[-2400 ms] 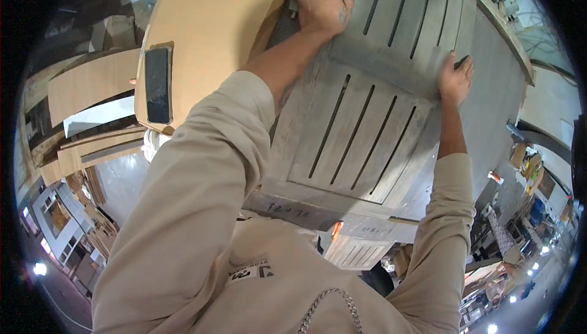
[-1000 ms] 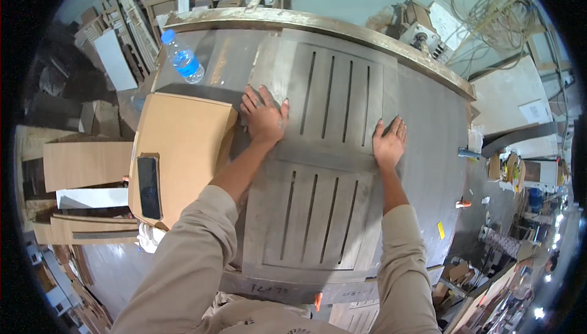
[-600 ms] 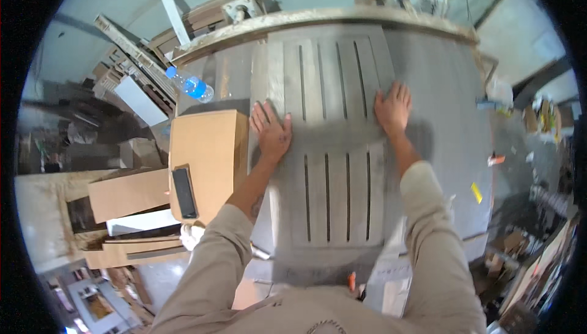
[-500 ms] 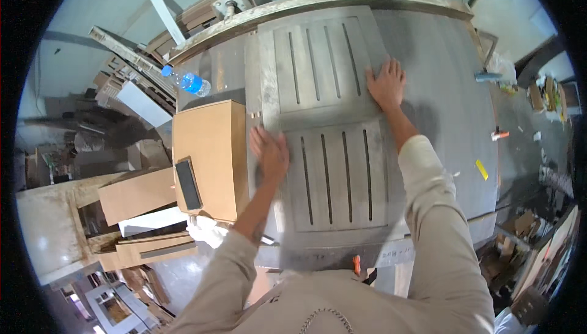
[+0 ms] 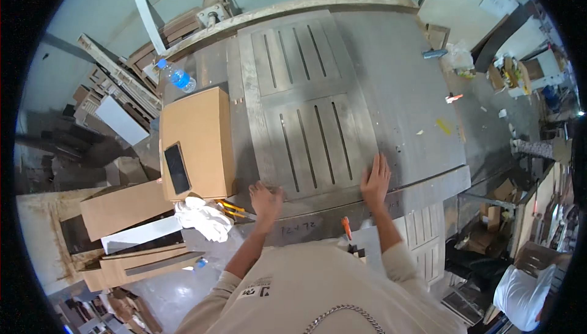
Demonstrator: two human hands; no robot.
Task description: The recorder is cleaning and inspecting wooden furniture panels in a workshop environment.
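A grey slatted wooden panel [image 5: 299,98], with two sections of several long slots each, lies flat on the workbench. Its near left corner has my left hand [image 5: 267,202] resting on it, fingers apart and slightly bent, with nothing held. Flat against the near right corner lies my right hand [image 5: 376,181], its fingers stretched out and pointing away from me. To the left of the panel sits a brown cardboard box [image 5: 199,126] with a black phone [image 5: 177,167] on top.
A water bottle [image 5: 177,77] lies beyond the box. White gloves [image 5: 205,219] and yellow-handled pliers [image 5: 229,207] are by its near end. An orange-handled tool [image 5: 347,227] is at the bench's front edge. Another slotted panel [image 5: 425,236] stands below. Wood offcuts [image 5: 131,208] are stacked left.
Both hands have slid toward me along the panel, the right from its far section to the near right corner, the left to the near left corner. My view has shifted too.
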